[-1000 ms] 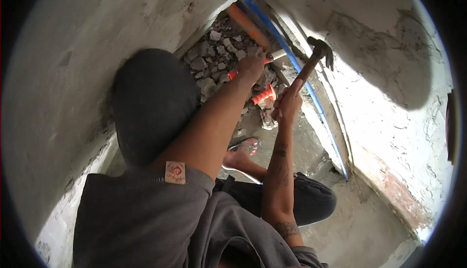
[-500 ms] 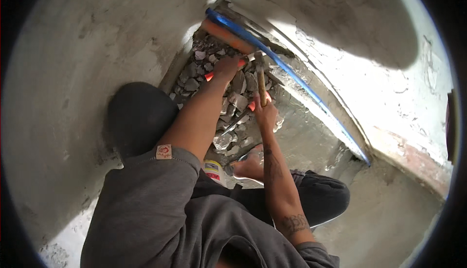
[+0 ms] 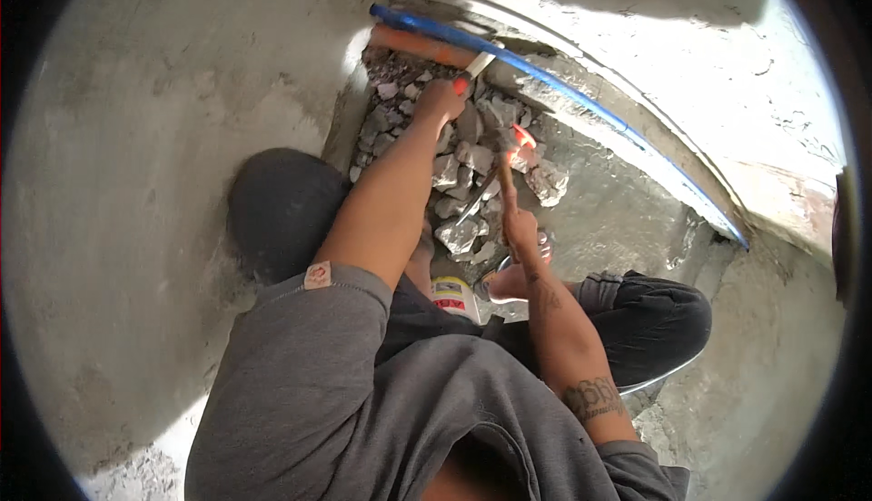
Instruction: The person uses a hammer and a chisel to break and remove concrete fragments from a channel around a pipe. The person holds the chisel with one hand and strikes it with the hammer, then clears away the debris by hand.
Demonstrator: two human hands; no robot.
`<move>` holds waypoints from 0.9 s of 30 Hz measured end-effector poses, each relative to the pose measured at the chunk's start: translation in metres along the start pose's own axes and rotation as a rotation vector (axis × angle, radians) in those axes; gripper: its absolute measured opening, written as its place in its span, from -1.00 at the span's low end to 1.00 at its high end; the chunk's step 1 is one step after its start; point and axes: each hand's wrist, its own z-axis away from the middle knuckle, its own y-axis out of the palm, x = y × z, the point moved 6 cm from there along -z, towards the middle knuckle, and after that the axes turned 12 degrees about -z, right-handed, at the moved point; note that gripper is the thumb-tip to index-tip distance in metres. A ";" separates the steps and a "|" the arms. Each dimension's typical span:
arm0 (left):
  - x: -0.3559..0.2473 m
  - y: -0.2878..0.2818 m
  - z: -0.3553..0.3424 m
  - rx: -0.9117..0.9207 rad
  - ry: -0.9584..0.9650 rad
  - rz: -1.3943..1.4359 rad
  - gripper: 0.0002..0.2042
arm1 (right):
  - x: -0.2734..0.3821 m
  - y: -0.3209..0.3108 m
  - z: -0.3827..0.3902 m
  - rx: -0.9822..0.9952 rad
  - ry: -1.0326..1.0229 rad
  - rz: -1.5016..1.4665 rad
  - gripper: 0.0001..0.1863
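Observation:
My left hand point(image 3: 439, 101) is closed around the handle of a chisel-like tool point(image 3: 481, 62), orange and dark at the grip. Its pale flat end points at the blue pipe point(image 3: 545, 76) along the wall's foot. In my right hand point(image 3: 520, 230) is a hammer point(image 3: 508, 174), gripped low on its wooden handle. The hammer's head is over the rubble, apart from the tool in my left hand. Beside it a second orange-handled tool with a thin metal shaft point(image 3: 474, 199) lies on the broken concrete point(image 3: 472, 156). My left fingers are partly hidden.
An orange pipe point(image 3: 422, 45) runs beneath the blue one in the corner. Grey plastered walls point(image 3: 182, 92) rise left and ahead. A white tub with a yellow and red label point(image 3: 454, 297) stands between my feet, on the wet grey floor point(image 3: 609, 197).
The hammer's head has come back from the tool in my left hand, toward me. The whole view has shifted. Both hands keep their grips.

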 end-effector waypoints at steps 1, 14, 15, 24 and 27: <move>0.004 0.002 -0.002 0.063 -0.057 -0.014 -0.64 | -0.002 0.000 -0.002 0.019 0.005 0.010 -0.05; -0.066 0.103 0.021 0.263 -0.396 1.539 -0.84 | 0.164 -0.085 0.001 -0.069 -0.423 0.537 -0.26; -0.074 0.106 0.022 0.256 -0.396 1.559 -0.84 | 0.178 -0.096 -0.005 -0.075 -0.493 0.626 -0.28; -0.114 0.109 0.043 0.118 -0.608 1.690 -0.91 | 0.269 -0.071 0.004 0.073 -0.579 1.000 -0.36; -0.118 0.123 0.042 0.138 -0.562 1.982 -0.82 | 0.278 -0.047 -0.004 0.094 -0.628 1.042 -0.33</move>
